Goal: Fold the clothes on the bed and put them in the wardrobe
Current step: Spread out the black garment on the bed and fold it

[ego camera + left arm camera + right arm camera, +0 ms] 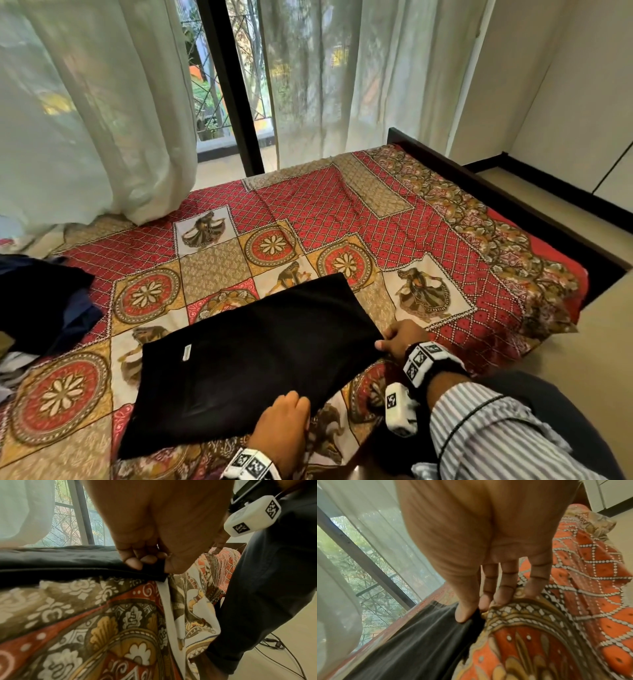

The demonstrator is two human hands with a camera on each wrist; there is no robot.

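Bedroom, sheer curtains (pixel 102 102) across the top of the frame, patterned bedsheet (pixel 342 219) filling the middle. Black garment (pixel 253 363) lies flat, lower centre, already a rough rectangle, one long edge toward you. Your left hand (pixel 284 428) pinches the near corner at bottom centre; the left wrist view shows thumb and fingers (pixel 133 563) closed on the hem. Your right hand (pixel 400 339) grips the right corner, thumb on top of the fabric, other fingers (pixel 537 586) resting on the sheet beside it. Both corners on one short end are held, so my read is you're set to carry that end over for the next fold; gripping both keeps the edge straight. Free sheet beyond the garment toward upper centre and right gives room to fold away from you. Left is tighter: unfolded pile (pixel 41 301) sits at the left edge, near the garment's far corner but apart. Wardrobe not identifiable in view.
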